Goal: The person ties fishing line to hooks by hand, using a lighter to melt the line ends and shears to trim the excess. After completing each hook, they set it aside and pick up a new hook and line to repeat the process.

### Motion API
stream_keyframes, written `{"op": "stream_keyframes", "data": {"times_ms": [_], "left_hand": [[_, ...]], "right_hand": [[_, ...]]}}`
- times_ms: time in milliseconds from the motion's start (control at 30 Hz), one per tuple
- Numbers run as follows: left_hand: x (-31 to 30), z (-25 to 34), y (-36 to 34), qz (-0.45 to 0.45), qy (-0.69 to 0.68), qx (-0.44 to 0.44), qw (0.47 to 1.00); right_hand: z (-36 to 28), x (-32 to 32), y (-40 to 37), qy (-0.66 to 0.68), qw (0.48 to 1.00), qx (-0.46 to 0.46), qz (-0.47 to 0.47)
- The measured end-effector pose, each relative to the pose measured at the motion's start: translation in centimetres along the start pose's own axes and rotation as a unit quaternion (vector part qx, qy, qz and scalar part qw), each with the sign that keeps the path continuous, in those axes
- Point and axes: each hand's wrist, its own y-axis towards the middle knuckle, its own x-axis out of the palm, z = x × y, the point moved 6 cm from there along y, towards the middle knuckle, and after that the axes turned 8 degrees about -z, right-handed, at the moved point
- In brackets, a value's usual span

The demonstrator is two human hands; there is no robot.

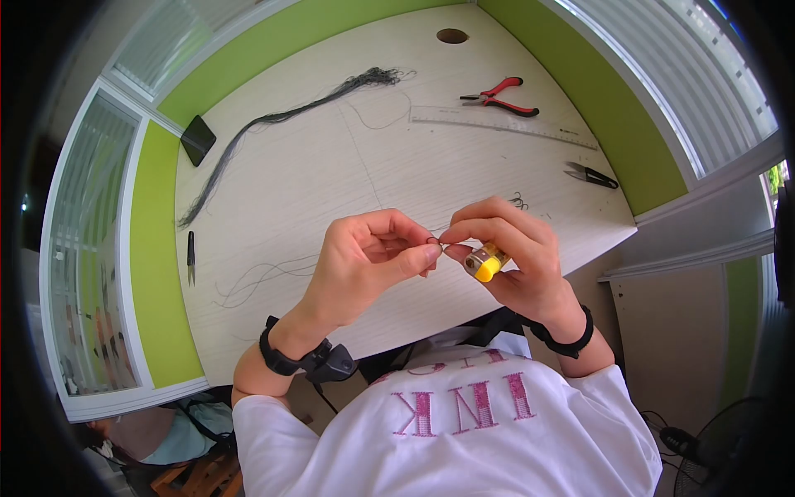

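Observation:
My left hand (pixel 364 261) is closed, its thumb and index finger pinching a small dark hook (pixel 432 241) with a curved end showing. Opposite it, my right hand (pixel 517 248) holds a yellow lighter (pixel 487 263) against the palm. Its thumb and index fingertips meet close to the hook, apparently on a fine line too thin to make out well. Several dark hooks (pixel 518 201) lie on the table just beyond my right hand. Loose dark threads (pixel 265 277) stretch across the tabletop to the left of my left hand.
A long bundle of dark thread (pixel 286 116) curves over the white table (pixel 290 190). Farther off lie red-handled pliers (pixel 505 98), a clear ruler (pixel 505 123) and black thread snips (pixel 592 175). At left are black tweezers (pixel 191 258) and a dark phone-like slab (pixel 198 141). Green partitions surround the table.

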Motion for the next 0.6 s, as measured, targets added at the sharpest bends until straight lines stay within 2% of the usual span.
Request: {"op": "stream_keyframes", "data": {"times_ms": [367, 500, 567, 600], "left_hand": [[0.0, -0.3, 0.1, -0.021, 0.002, -0.010, 1.000], [0.0, -0.2, 0.1, -0.019, 0.004, -0.001, 1.000], [0.1, 0.2, -0.3, -0.014, 0.015, -0.017, 1.000], [0.3, 0.0, -0.2, -0.013, 0.015, -0.017, 1.000]], "right_hand": [[-0.7, 0.6, 0.0, -0.119, 0.992, -0.021, -0.030], [-0.3, 0.5, -0.2, -0.114, 0.993, -0.026, -0.017], [0.7, -0.6, -0.4, -0.107, 0.994, 0.020, 0.004], [0.5, -1.0, -0.3, -0.038, 0.999, 0.032, 0.017]]}}
